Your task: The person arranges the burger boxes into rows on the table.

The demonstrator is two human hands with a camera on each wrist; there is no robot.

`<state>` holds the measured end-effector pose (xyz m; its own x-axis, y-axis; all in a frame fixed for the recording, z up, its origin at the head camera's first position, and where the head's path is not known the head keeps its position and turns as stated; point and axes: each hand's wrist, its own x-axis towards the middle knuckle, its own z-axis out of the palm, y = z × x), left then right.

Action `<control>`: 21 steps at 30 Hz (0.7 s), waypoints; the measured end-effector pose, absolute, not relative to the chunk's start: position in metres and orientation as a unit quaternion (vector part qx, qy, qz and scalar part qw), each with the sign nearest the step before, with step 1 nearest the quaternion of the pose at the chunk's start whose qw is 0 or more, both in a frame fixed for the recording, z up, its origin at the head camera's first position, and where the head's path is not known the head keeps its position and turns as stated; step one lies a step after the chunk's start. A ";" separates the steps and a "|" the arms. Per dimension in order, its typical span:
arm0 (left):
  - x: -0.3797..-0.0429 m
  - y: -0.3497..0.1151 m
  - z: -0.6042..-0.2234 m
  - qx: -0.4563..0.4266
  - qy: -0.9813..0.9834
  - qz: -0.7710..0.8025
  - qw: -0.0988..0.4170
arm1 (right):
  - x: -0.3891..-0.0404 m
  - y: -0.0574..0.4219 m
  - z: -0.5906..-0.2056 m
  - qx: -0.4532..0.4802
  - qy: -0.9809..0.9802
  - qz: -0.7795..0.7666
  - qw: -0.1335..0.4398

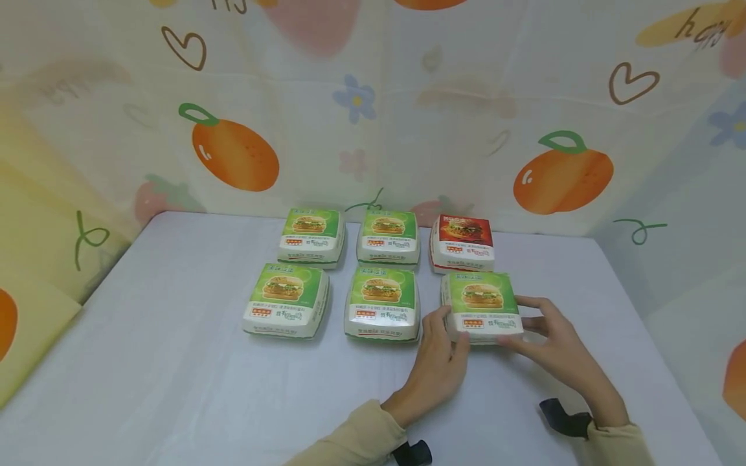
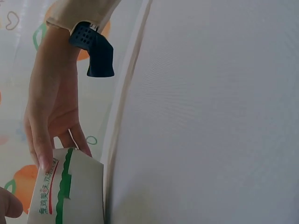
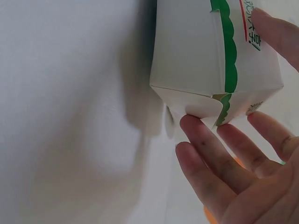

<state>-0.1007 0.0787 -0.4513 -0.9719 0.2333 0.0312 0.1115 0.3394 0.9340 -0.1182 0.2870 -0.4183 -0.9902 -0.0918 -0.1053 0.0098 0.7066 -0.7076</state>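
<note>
Both hands hold a green-and-white hamburger box point(image 1: 482, 296) at the right end of the front row. The left hand point(image 1: 438, 361) has its thumb at the box's front and its fingers along the left side. Around the right side, the right hand point(image 1: 553, 342) grips with its thumb on the front edge; the right wrist view shows its fingertips point(image 3: 191, 123) touching the end flaps. The left wrist view shows the white front of the box point(image 2: 84, 191) and only a bit of the left thumb point(image 2: 9, 205). The box looks slightly raised off the table.
Left of the held box stand two more green boxes, one in the middle point(image 1: 381, 301) and one farther left point(image 1: 287, 299). Behind are two green boxes point(image 1: 311, 234) point(image 1: 388, 234) and a red-topped box point(image 1: 463, 239). A white table point(image 1: 175, 362) meets a fruit-printed cloth.
</note>
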 end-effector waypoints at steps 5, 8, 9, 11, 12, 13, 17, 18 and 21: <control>-0.098 0.080 -0.453 0.100 0.819 0.564 0.050 | -0.120 0.283 -0.422 -0.027 0.920 -0.385 0.062; -0.096 0.081 -0.454 0.096 0.814 0.570 0.057 | -0.120 0.282 -0.425 -0.029 0.921 -0.383 0.059; -0.096 0.082 -0.454 0.095 0.812 0.573 0.059 | -0.120 0.282 -0.425 -0.028 0.921 -0.383 0.059; -0.093 0.083 -0.454 0.092 0.812 0.573 0.059 | -0.120 0.280 -0.426 -0.024 0.921 -0.384 0.062; -0.092 0.083 -0.454 0.089 0.813 0.573 0.061 | -0.120 0.280 -0.426 -0.022 0.921 -0.384 0.063; -0.091 0.083 -0.454 0.087 0.813 0.572 0.061 | -0.120 0.279 -0.426 -0.020 0.921 -0.383 0.064; -0.089 0.085 -0.454 0.073 0.816 0.569 0.069 | -0.120 0.276 -0.427 -0.015 0.921 -0.383 0.065; -0.089 0.085 -0.454 0.070 0.817 0.568 0.072 | -0.120 0.275 -0.427 -0.015 0.921 -0.384 0.064; -0.089 0.085 -0.454 0.067 0.816 0.569 0.077 | -0.120 0.274 -0.428 -0.014 0.920 -0.386 0.063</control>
<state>-0.0888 0.0846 -0.4540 -0.9792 0.1969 -0.0492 0.0220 0.3440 0.9387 -0.1199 0.2738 -0.4275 -0.9917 -0.0748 -0.1045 0.0220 0.7020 -0.7118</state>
